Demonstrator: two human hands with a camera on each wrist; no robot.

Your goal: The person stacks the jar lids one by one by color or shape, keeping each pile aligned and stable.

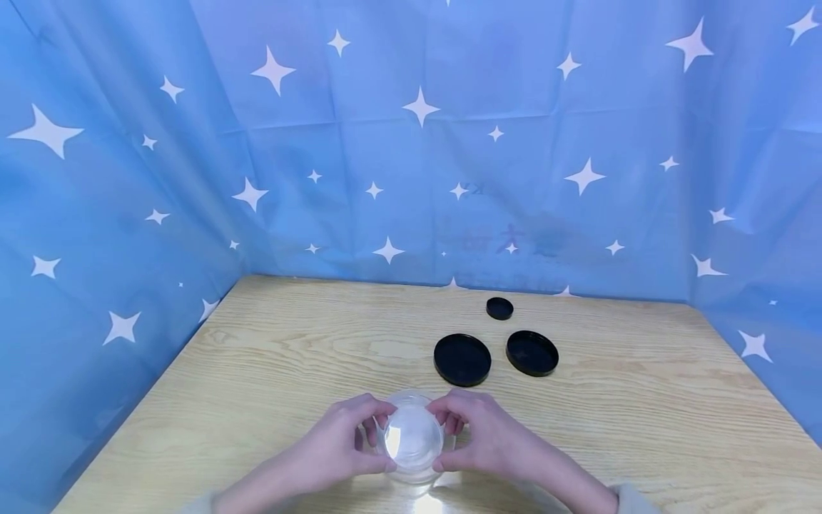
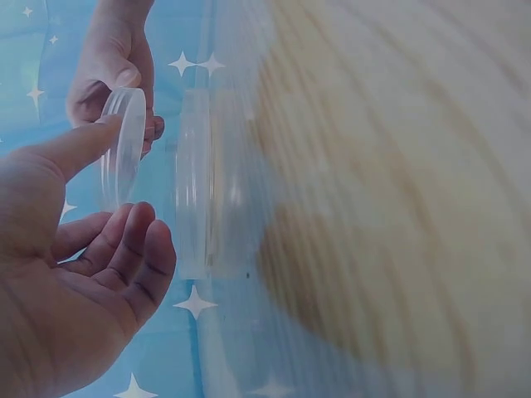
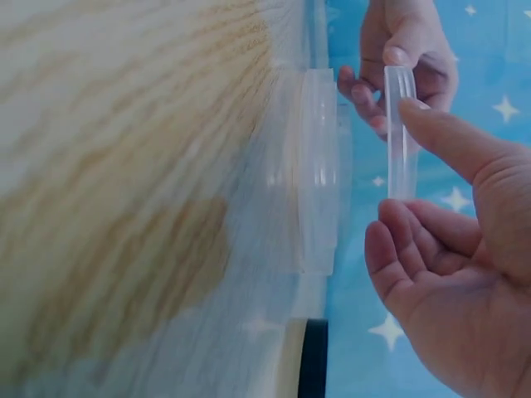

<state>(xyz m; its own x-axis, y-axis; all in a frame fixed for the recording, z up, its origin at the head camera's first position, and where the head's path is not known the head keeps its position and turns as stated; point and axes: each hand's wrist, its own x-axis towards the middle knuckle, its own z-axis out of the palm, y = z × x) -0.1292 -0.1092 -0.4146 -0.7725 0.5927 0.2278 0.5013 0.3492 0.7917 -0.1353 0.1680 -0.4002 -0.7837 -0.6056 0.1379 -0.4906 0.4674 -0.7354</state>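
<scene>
We count two hands at work on one clear round dish [image 1: 414, 435], which sits between the left hand [image 1: 343, 437] and the right hand [image 1: 486, 437]. Both sets of fingers pinch its rim from opposite sides, each thumb on the near edge and the fingertips on the far edge, set about as wide as the dish allows.

Directly below the fingers we see one wider clear piece [image 2: 195, 182], standing on the wooden table [image 1: 289, 371]; the two wrist views show a gap between it and the held dish. Whether this lower piece is single or a stack, we cannot tell.

Beyond the right fingertips we count three black discs with raised rims, two larger and one smaller. The first larger disc [image 1: 462, 360] lies nearest those fingertips, the second larger disc [image 1: 532, 353] just to its right, and the small disc [image 1: 499, 308] farthest from the fingers. Behind both hands we see two pale sleeves [image 1: 636, 500], and past all the discs hangs a blue curtain [image 1: 359, 143] with white stars.
</scene>
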